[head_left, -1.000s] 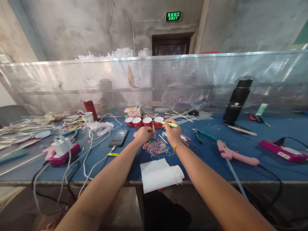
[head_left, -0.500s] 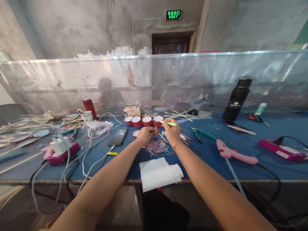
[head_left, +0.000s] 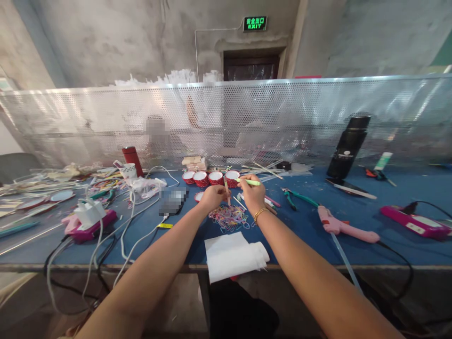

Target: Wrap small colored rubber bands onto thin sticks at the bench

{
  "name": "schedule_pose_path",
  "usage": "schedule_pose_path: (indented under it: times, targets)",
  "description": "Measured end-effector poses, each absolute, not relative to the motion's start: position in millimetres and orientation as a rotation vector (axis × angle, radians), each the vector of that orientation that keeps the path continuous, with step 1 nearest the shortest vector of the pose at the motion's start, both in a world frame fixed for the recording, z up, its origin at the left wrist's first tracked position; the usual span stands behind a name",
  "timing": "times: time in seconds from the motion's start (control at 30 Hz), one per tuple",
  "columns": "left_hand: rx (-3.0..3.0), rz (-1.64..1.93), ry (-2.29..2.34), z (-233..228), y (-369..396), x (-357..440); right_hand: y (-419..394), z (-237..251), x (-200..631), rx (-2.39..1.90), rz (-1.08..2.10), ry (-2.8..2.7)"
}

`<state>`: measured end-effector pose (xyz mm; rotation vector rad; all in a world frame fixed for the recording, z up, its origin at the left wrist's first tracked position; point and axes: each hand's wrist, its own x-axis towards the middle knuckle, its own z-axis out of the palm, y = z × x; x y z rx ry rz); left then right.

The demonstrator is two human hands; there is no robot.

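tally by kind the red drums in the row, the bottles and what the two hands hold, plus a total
Red drums in the row: 4
Bottles, one red and one black: 2
Stick in the left hand: 1
Green pen in the right hand: 1
Total: 8

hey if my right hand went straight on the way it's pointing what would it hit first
Most likely the rightmost red drum, just beyond the green pen in your right hand. Depth is hard to judge, so the stick in your left hand might come first.
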<state>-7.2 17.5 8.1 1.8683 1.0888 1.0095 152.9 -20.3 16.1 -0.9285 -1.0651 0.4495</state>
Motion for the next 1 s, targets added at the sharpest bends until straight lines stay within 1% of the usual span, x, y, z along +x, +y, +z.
schedule_pose_path:
  times: [0.1, 0.33, 0.5, 0.67, 0.83, 1.0]
  targets:
    - [1.797, 1.051, 1.143, 6, 18, -11, -21, 14, 152, -0.94, 0.474, -1.093]
    - [1.894, 0.982, 1.281, 11, 12, -14, -23, 10, 147, -0.911, 0.533, -1.235]
    - [1.91, 0.961, 1.299, 12, 12, -13, -23, 9, 146, -0.947, 0.568, -1.196]
    - [1.899, 0.945, 1.304, 13, 9, -11, -28, 9, 144, -0.974, 0.506, -1.264]
    - [1.884, 0.974, 1.314, 13, 8, -10, -29, 9, 143, -0.954, 0.511, -1.31]
    - [1.877, 0.998, 1.284, 10, 10, -12, -27, 9, 147, -1.022, 0.448, -1.254]
